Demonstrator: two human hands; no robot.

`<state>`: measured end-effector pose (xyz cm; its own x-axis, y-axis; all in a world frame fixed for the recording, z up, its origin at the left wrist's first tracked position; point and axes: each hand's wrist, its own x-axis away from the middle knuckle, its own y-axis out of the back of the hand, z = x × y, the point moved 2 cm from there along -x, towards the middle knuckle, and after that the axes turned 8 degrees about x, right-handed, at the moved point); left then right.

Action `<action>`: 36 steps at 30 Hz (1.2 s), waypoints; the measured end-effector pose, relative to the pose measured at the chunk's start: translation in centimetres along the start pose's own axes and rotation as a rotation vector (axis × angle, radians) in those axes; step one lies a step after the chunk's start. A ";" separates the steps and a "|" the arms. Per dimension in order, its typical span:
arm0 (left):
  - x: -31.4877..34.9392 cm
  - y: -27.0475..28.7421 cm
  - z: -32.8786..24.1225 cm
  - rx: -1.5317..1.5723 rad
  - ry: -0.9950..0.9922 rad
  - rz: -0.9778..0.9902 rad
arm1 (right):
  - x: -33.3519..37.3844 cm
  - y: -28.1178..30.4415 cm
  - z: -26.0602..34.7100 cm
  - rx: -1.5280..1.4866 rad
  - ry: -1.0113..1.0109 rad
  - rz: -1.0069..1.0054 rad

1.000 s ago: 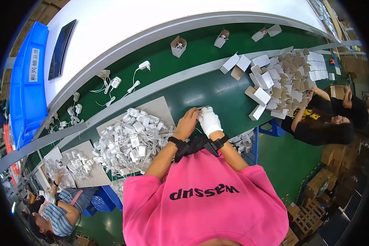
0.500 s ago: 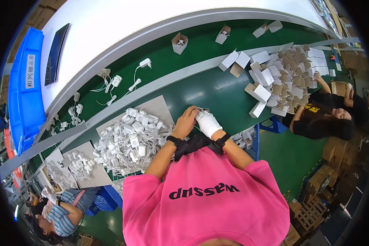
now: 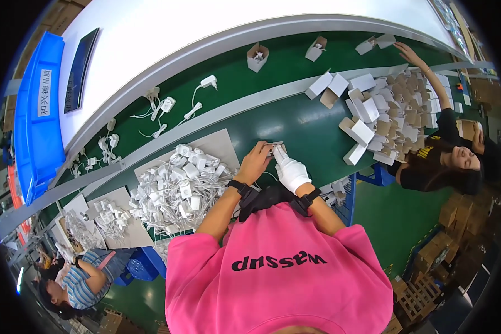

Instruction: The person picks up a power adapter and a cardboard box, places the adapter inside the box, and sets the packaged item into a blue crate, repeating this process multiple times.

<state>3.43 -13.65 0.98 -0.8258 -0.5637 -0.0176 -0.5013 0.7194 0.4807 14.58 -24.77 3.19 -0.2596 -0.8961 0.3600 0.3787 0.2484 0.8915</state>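
Close together over the green work surface, my bare left hand (image 3: 255, 163) and my white-gloved right hand (image 3: 293, 173) are both closed around something small. A pale, flat edge of it shows at the fingertips, but its kind is hidden. A thin white cable curves out beside the right hand. Left of my hands lies a large pile of white power adapters (image 3: 185, 189) with their cables, heaped on a grey cardboard sheet (image 3: 220, 143).
To the right is a big heap of open white boxes (image 3: 363, 133). Beyond a metal rail (image 3: 228, 114), a green belt (image 3: 228, 67) carries loose adapters and several open boxes (image 3: 257, 58). One co-worker's hand (image 3: 409, 54) reaches over it; another person sits at the left.
My right hand has turned, with its fingers now pointing forward beside the left fingertips. The co-worker at the right has stretched an arm out to a box on the belt.
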 end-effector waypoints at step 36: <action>-5.2 17.4 3.2 0.441 0.482 -0.055 | 1.9 0.4 -2.0 -0.732 0.029 0.075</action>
<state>-1.86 3.09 6.64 -0.6389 -0.6497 0.4119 -0.6834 0.7252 0.0839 16.03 -27.12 3.64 -0.1905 -0.8982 0.3962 0.8932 0.0089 0.4496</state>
